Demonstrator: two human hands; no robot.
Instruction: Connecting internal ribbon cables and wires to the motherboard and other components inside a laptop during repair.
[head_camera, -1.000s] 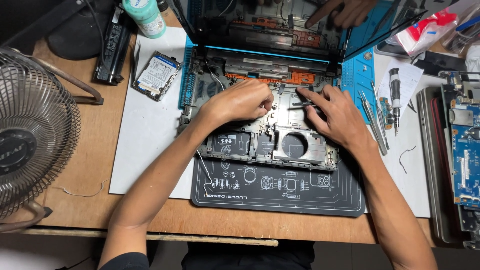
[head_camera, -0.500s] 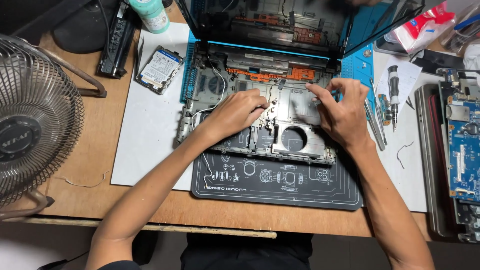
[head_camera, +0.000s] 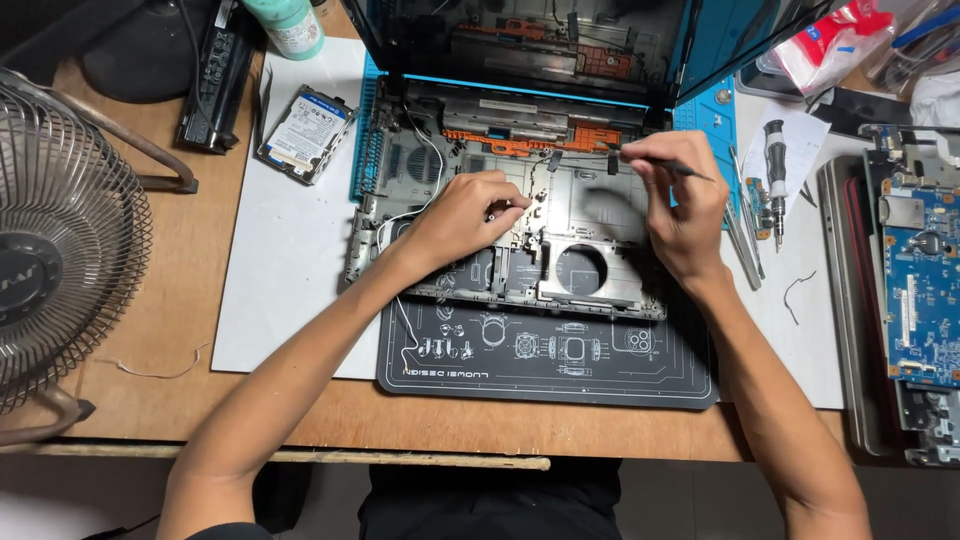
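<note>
Laptop chassis (head_camera: 560, 250) teardown underway mid-tabletop. Left hand (head_camera: 465, 215) fingers pinch small part on chassis; right hand (head_camera: 680, 205) fingers clamped on tweezers (head_camera: 668, 164). Next calls for steady prying, likely.

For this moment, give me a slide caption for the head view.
Left hand steadies an opened laptop base while right hand holds a thin tool.

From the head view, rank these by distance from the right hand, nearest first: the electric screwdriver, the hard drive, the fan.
Measured from the right hand, which holds a thin dark tool:
1. Electric screwdriver: just to its right, on the white paper.
2. Hard drive: across the laptop chassis, upper left on the white mat.
3. Fan: far left edge of the desk.
</note>
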